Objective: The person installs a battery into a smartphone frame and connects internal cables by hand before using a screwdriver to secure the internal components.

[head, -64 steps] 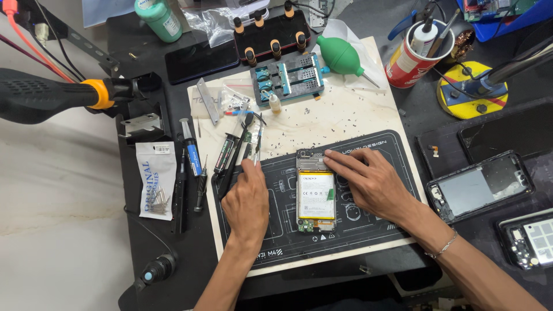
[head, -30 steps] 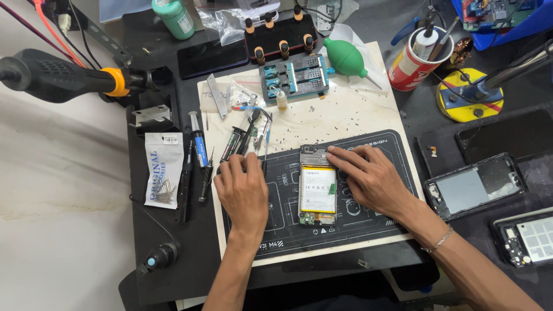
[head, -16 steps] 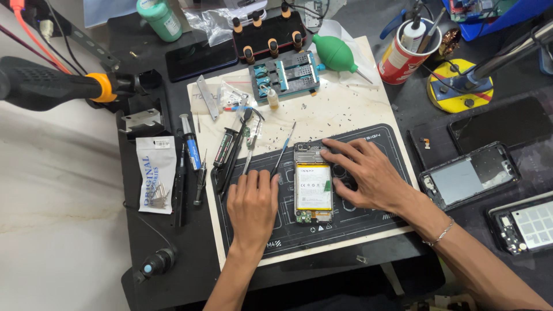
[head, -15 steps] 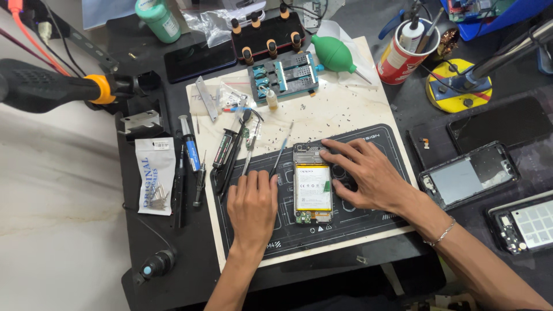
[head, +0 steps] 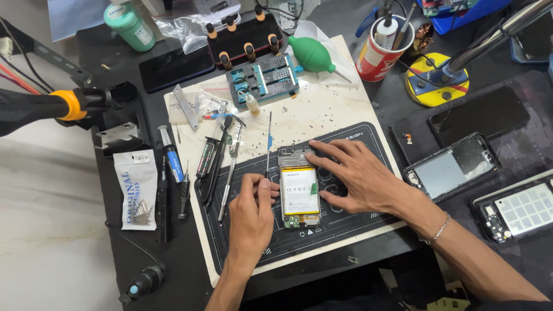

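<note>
An opened phone (head: 299, 190) with its back off and a white battery showing lies upright on the black work mat (head: 345, 227). My right hand (head: 354, 175) rests on it with fingers spread, index on the phone's top end and thumb against its right side. My left hand (head: 253, 213) sits just left of the phone, fingertips pinched on the lower end of a thin screwdriver (head: 269, 141) with a blue band. The shaft points away from me over the mat's top edge.
Tweezers and drivers (head: 213, 167) lie left of the mat, beside a white packet (head: 135, 187). A teal fixture (head: 264, 78), green air blower (head: 314, 53) and red tool cup (head: 380, 49) stand at the back. Phone frames (head: 452, 167) and a dark screen (head: 481, 115) lie right.
My left hand has come away from the row of tools and moved right, next to the phone, bringing the thin screwdriver with it. My right hand has stayed on the phone.
</note>
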